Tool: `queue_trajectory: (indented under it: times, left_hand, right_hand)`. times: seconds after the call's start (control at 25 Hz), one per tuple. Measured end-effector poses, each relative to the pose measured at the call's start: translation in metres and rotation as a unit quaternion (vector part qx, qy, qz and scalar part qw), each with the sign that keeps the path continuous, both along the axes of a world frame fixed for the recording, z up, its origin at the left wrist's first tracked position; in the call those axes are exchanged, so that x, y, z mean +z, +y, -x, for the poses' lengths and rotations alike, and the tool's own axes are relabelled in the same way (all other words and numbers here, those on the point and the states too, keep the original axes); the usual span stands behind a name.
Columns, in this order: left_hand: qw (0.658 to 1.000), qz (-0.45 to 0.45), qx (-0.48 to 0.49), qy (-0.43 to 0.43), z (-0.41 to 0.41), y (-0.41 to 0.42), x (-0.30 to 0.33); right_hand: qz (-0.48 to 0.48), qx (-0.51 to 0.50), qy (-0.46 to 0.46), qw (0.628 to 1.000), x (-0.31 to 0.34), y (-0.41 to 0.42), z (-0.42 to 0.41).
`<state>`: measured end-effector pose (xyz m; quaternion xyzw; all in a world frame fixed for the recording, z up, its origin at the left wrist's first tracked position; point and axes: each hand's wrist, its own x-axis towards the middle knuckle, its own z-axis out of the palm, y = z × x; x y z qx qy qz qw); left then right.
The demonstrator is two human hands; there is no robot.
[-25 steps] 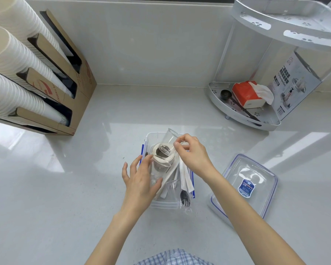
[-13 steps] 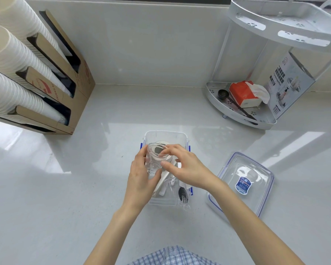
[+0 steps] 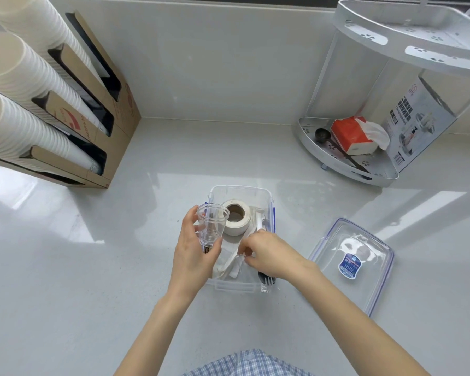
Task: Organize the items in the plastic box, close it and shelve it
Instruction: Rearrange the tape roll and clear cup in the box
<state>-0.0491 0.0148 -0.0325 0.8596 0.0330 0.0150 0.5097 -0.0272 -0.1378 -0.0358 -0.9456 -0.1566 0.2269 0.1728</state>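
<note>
Now, seen from the head camera, the left hand (image 3: 194, 256) has lifted a clear cup (image 3: 211, 226) off the tape roll (image 3: 236, 217), gripping it upright at the left edge of the open plastic box (image 3: 240, 286) on the surface (image 3: 92, 267). The right hand (image 3: 272, 257) has dropped to pinch white wrapped cutlery (image 3: 235, 267) inside. Sorting goes on; the lid (image 3: 353, 263) lies beside the box.
</note>
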Motion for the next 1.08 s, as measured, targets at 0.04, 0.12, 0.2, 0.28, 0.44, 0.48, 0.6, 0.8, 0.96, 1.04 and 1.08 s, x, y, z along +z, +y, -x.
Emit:
queue_trajectory:
  times: [0.04,0.12,0.2,0.28,0.44,0.48,0.6,0.8,0.96,1.04,1.08]
  left_hand:
    - [1.000,0.000,0.001,0.002,0.000,0.000,0.000]
    - [1.000,-0.004,0.005,0.002,-0.001,0.001,-0.001]
    - [1.000,-0.008,0.015,0.001,-0.003,0.001,-0.003]
    - [1.000,-0.009,0.022,0.001,-0.004,0.001,-0.003]
    - [1.000,-0.015,0.013,-0.001,-0.004,0.000,-0.002]
    - [1.000,-0.017,0.010,-0.001,-0.004,-0.001,-0.003]
    - [1.000,-0.018,0.004,-0.001,-0.004,-0.005,-0.004]
    - [1.000,-0.013,-0.019,-0.006,-0.002,-0.010,-0.005]
    - [0.999,-0.010,-0.030,-0.001,0.002,-0.010,-0.004]
    - [0.999,-0.008,-0.039,-0.003,0.003,-0.010,-0.003]
    - [0.999,-0.008,-0.043,-0.005,0.003,-0.011,-0.002]
  right_hand:
    - [-0.024,-0.016,-0.002,1.000,0.001,0.000,0.000]
    - [-0.091,-0.059,0.009,0.994,0.007,-0.003,0.000]
    - [-0.160,-0.103,0.022,0.982,0.016,-0.007,0.000]
    - [-0.229,-0.133,0.027,0.964,0.024,-0.013,-0.002]
    - [-0.375,-0.174,0.048,0.909,0.044,-0.023,-0.007]
    - [-0.414,-0.182,0.047,0.891,0.050,-0.024,-0.008]
    - [-0.478,-0.203,0.008,0.855,0.065,-0.025,-0.012]
    - [-0.484,-0.212,-0.065,0.847,0.071,-0.012,-0.015]
    - [-0.461,-0.227,-0.124,0.849,0.070,-0.008,-0.015]
    - [-0.419,-0.215,-0.135,0.872,0.066,-0.005,-0.014]
    - [-0.393,-0.197,-0.129,0.889,0.064,-0.003,-0.013]
